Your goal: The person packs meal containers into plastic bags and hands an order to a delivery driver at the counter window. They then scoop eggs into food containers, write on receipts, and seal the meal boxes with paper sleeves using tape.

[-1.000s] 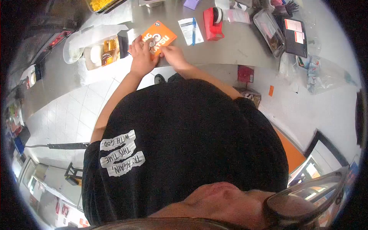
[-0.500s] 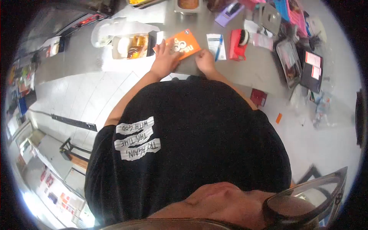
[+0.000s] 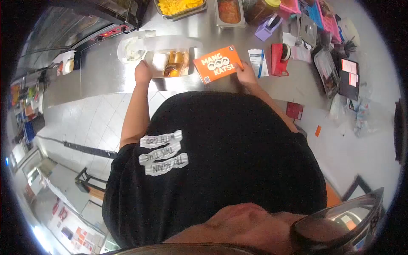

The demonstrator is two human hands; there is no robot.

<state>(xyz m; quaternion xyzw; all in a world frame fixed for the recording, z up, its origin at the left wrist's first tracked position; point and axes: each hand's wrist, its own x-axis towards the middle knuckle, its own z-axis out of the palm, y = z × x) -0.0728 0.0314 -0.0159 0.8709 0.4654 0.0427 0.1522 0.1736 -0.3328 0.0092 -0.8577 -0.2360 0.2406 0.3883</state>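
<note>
My right hand (image 3: 247, 73) grips the right end of an orange carton (image 3: 217, 64) printed "MANG KATSU", its lettering facing up. The thumb lies over its edge. At the left, my left hand (image 3: 143, 73) is closed at the left corner of an open meal box (image 3: 171, 75). White rice (image 3: 160, 61) and golden-brown pieces of food (image 3: 173, 70) lie in the box. The carton sits just to the right of the meal box, with a small gap between them.
A steel pan of yellow food (image 3: 180, 7) and a pan of reddish food (image 3: 229, 12) stand at the back. On the right are a paper slip (image 3: 256, 59) with a blue pen (image 3: 261, 63), a red tape dispenser (image 3: 278, 61) and a purple one (image 3: 268, 29).
My left hand has left the orange carton and moved to the meal box's left corner. My right hand has taken hold of the carton's right end. The view has shifted.
</note>
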